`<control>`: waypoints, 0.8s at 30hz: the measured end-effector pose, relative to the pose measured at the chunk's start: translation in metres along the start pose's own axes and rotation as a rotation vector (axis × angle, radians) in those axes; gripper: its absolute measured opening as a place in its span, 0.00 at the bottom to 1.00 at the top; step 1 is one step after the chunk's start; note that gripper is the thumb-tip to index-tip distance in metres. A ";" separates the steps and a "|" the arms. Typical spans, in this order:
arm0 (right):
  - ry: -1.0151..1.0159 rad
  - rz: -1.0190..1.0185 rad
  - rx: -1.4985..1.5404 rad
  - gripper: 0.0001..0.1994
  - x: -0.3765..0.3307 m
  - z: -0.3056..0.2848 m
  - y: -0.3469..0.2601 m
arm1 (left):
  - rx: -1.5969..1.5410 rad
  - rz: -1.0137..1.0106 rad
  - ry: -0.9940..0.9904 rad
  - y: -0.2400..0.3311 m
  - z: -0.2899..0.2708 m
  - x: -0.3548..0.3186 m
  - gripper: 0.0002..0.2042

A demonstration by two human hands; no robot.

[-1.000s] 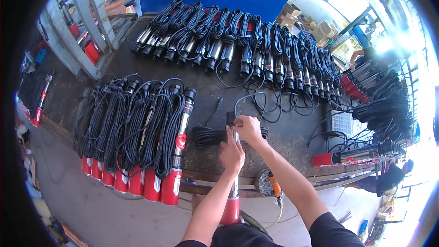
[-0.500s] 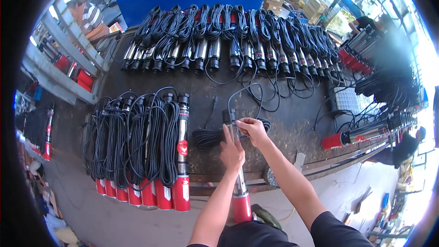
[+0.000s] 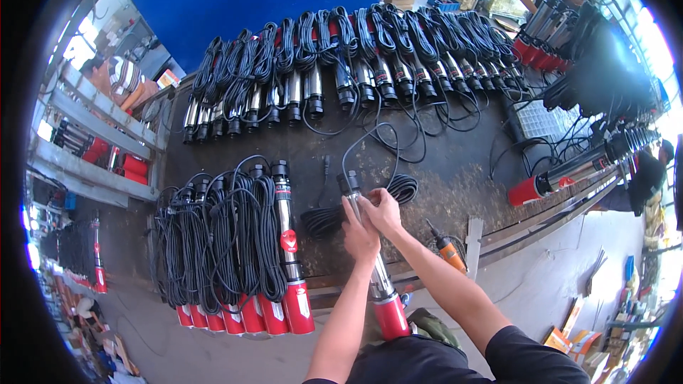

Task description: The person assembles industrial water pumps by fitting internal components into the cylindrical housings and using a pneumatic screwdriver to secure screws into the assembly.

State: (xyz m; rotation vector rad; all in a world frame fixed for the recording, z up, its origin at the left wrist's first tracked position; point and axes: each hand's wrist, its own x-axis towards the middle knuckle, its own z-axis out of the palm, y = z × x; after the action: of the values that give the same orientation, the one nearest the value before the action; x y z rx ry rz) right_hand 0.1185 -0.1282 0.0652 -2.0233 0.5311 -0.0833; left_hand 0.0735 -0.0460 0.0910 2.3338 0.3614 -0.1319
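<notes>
Right at the middle of the workbench (image 3: 455, 192), both hands close around the upper part of a long steel pump (image 3: 370, 252) with a red base. The left hand (image 3: 361, 231) wraps the tube just below its black cap, fingers curled tight on the metal, and the right hand (image 3: 384, 210) touches it from the far side, pinching at the same spot near the cap. The pump's red end points back toward the person, past the bench edge. Just right of the grip lies an orange-handled tool (image 3: 447, 247) on the bench. Just beyond the hands a coil of black cable (image 3: 356, 210) lies flat, one strand looping up and away. Left of the grip, a row of finished pumps (image 3: 242, 256) lies side by side, each wrapped in black cable, red bases toward the near edge. Well to the right, a single pump (image 3: 562, 174) lies crosswise. Farther off, past the cable, a long second row of wrapped pumps (image 3: 356, 64) runs along the back of the bench in front of a blue wall (image 3: 249, 0).
</notes>
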 end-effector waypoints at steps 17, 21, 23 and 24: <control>0.751 0.979 1.745 0.16 -0.100 -0.122 0.137 | 0.055 -0.005 -0.033 -0.012 0.013 0.004 0.34; 0.787 0.438 1.312 0.14 -0.125 -0.131 0.046 | 0.036 0.014 -0.031 -0.016 0.014 0.005 0.34; 0.676 0.118 1.050 0.22 -0.134 -0.140 -0.004 | 0.059 -0.004 -0.037 -0.021 0.011 0.006 0.34; 0.639 -0.057 0.950 0.24 -0.133 -0.143 -0.032 | 0.066 -0.008 -0.041 -0.022 0.010 0.008 0.34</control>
State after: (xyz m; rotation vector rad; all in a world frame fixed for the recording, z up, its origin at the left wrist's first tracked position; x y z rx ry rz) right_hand -0.0303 -0.1797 0.1853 -1.0430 0.6558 -0.8680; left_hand 0.0742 -0.0362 0.0675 2.3907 0.3509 -0.1973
